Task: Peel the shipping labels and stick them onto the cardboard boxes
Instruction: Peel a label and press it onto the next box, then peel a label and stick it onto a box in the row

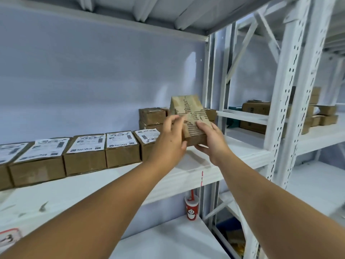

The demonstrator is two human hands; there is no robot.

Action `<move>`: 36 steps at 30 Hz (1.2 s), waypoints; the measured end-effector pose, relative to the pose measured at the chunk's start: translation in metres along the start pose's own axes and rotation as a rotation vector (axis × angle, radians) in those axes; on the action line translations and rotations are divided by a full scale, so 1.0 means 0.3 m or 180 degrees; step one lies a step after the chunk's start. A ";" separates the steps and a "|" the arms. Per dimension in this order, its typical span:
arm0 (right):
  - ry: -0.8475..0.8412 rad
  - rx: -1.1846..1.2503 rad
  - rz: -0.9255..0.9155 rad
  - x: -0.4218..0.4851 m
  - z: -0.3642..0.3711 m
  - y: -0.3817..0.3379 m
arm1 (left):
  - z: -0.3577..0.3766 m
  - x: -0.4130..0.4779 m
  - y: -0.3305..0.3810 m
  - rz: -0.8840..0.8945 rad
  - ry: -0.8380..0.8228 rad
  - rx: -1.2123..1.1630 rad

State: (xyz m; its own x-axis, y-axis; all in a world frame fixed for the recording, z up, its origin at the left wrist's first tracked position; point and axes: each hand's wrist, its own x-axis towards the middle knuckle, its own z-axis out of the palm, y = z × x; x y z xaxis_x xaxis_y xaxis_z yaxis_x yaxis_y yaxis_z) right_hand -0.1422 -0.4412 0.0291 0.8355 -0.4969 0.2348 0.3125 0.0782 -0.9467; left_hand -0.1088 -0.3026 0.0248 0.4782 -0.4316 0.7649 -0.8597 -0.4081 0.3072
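1. The cardboard box (190,116) is between your two hands, over the right end of the white shelf (186,174). It is tilted, with the far end raised and the near end low. Its upper face is scuffed, and torn strips bare the corrugation.
2. Your left hand (168,139) is at the box's 9 o'clock. The fingers curl over the left edge onto the top face and the thumb sits at the near edge, about 7 o'clock. It is gripping the box.
3. Your right hand (212,141) is at the box's 5 o'clock. The thumb lies on the top face by the near right corner and the fingers wrap under it. It is also gripping the box.
4. A row of boxes (85,154) runs along the shelf from 9 o'clock of your left hand to the frame edge. Each carries a white shipping label (87,143) on top. Your left hand partly hides the nearest one.
5. Stacked plain boxes (152,116) stand by the back wall at the held box's 10 o'clock.
6. A red cup (191,208) with a straw stands on the lower shelf at 6 o'clock.
7. More boxes (255,109) sit on the neighbouring rack at 3 o'clock.
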 end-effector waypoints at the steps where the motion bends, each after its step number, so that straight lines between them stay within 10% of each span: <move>1: 0.0079 -0.0074 0.0073 -0.003 -0.010 0.004 | -0.002 -0.015 -0.005 0.0065 -0.0061 0.0090; 20: 0.0479 -0.2253 0.0667 -0.058 -0.034 0.017 | -0.007 -0.155 0.013 -0.0618 -0.0728 -0.0421; 27: 0.1034 -0.3440 -0.1062 -0.149 0.056 -0.034 | -0.081 -0.184 0.037 -0.0742 -0.0725 0.0303; 36: -0.0342 -0.3829 -0.2216 -0.306 0.385 -0.047 | -0.402 -0.267 -0.068 -0.0529 -0.0373 0.2408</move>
State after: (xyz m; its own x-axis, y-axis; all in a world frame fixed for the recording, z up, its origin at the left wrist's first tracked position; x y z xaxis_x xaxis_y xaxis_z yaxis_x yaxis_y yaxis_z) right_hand -0.1711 -0.2969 0.0465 0.7179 -0.0539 0.6940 0.1434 -0.9642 -0.2232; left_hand -0.1511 -0.1625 0.0256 0.6421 -0.3817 0.6649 -0.4392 -0.8940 -0.0891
